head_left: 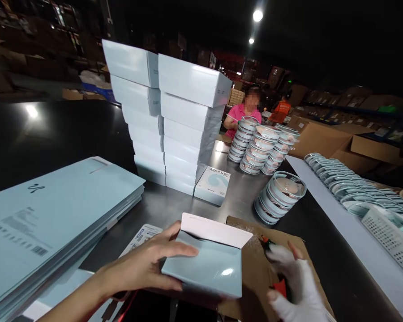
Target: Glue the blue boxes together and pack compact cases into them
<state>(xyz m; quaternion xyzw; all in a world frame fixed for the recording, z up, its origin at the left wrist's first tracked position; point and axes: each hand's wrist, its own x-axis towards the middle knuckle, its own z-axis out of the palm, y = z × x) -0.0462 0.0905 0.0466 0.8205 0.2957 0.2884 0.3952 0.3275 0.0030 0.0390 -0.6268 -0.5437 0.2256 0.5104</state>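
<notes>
My left hand point(147, 266) clamps the open box point(206, 264), long axis 9-to-3; gloved right hand point(297, 284) loosely curled at its 3 o'clock, empty I think.

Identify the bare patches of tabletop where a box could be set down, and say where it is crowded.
Bare steel lies between the flat carton stack, the white box tower and the open box. The right side is crowded with round tins.

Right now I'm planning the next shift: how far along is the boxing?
Done: two tall stacks of closed boxes. In hand: the left hand holds an open box; the gloved right hand rests on cardboard. Left: flat cartons and stacked round containers.
</notes>
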